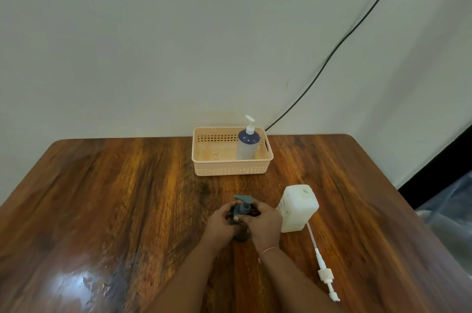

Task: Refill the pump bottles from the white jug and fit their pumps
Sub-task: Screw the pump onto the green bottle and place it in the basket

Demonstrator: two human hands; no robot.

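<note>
Clasping a dark grey bottle (241, 232) from both sides, the left hand (221, 220) and the right hand (264, 223) are closed around its neck and shoulder, so that most of its body is hidden and only its base is seen between the wrists. A grey pump (244, 202) is seated on top of the bottle, its nozzle pointed to the left, and the collar beneath it is pinched by the fingertips of both hands. A thin band (268, 251) is worn on the right wrist. Just beside the right hand, a white jug (297, 208) is stood upright on the wooden table (115, 197), and an open hole is seen in its top; a label on its near side is turned away and cannot be read. A white pump (324, 270) with a long dip tube is laid flat on the table to the right of the right forearm, its tube running up to the foot of the jug. Farther back, near the wall, a peach basket (229, 169) is placed, and a blue bottle (247, 145) with a white pump fitted is stood inside at its right end. No writing can be made out on it. A black cable (332, 57) is run down the wall behind.
</note>
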